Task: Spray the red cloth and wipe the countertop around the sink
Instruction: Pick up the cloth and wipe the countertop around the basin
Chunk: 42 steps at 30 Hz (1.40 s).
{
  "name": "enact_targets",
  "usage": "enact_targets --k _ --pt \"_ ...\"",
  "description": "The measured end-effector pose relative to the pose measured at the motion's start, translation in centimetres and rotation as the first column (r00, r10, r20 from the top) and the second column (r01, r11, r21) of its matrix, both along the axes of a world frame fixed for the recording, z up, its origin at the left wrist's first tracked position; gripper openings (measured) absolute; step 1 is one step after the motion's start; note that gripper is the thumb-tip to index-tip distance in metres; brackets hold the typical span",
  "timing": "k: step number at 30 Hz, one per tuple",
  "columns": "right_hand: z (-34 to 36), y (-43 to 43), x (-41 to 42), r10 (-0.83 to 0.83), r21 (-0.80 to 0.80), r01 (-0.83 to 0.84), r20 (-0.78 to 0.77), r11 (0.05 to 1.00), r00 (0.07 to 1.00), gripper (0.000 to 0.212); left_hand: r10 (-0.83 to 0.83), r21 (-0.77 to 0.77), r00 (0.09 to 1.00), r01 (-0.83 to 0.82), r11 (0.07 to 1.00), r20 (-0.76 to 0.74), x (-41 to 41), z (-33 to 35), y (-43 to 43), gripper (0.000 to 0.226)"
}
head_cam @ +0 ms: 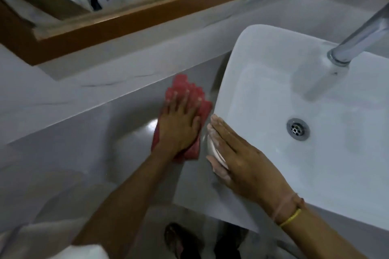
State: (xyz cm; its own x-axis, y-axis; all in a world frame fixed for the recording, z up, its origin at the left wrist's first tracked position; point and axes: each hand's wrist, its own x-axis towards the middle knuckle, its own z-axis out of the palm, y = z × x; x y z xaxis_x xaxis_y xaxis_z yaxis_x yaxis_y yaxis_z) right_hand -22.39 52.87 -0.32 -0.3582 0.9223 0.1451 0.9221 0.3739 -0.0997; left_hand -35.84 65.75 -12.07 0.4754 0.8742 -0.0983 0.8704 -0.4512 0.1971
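The red cloth (185,94) lies flat on the grey countertop (117,124), just left of the white rectangular sink (273,94). My left hand (179,126) presses down on the cloth with its fingers spread. My right hand (242,157) rests flat on the sink's left rim, fingers together, and covers a small white object whose nature I cannot tell. No spray bottle is in view.
A chrome tap (357,38) reaches over the basin from the right, above the drain (297,129). A wooden-framed mirror (147,12) runs along the grey backsplash. Below the counter's front edge I see a foot in a sandal (181,242) on the floor.
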Motion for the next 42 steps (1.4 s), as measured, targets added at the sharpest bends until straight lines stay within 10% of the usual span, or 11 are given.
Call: enact_targets --k 4,9,14,21,29,36,42 --pt "-0.1 -0.1 -0.1 -0.004 -0.031 0.003 -0.047 1.0 0.999 0.05 -0.244 0.04 0.97 0.244 0.969 0.01 -7.8 -0.7 -8.1 0.055" --pt "-0.4 0.1 -0.1 -0.004 -0.019 0.004 -0.033 1.0 0.999 0.051 -0.16 0.05 0.969 0.173 0.984 -0.189 -16.9 -0.3 -1.7 0.055" --pt "-0.5 0.0 -0.1 -0.013 -0.021 0.012 -0.049 1.0 0.999 0.051 0.071 0.061 0.979 -0.06 0.996 -0.189 -9.2 -0.4 0.3 0.058" --pt "-0.5 -0.1 -0.2 0.009 -0.02 -0.009 -0.012 1.0 1.0 0.05 -0.269 0.035 0.963 0.269 0.962 -0.01 -8.4 -0.7 -6.8 0.053" --pt "-0.4 0.0 -0.2 0.025 0.068 -0.022 -0.034 0.997 0.999 0.058 0.04 0.004 0.992 -0.04 0.999 -0.122 -1.7 0.3 2.2 0.059" --pt "-0.7 0.2 0.2 -0.002 0.106 0.011 -0.08 0.994 0.997 0.055 -0.182 0.08 0.981 0.177 0.981 0.065 -1.2 0.6 -4.6 0.06" --pt "-0.4 0.1 0.2 0.071 0.29 -0.082 0.047 0.954 0.996 0.049 0.267 -0.097 0.955 -0.256 0.962 0.129 -5.9 1.0 -5.5 0.066"
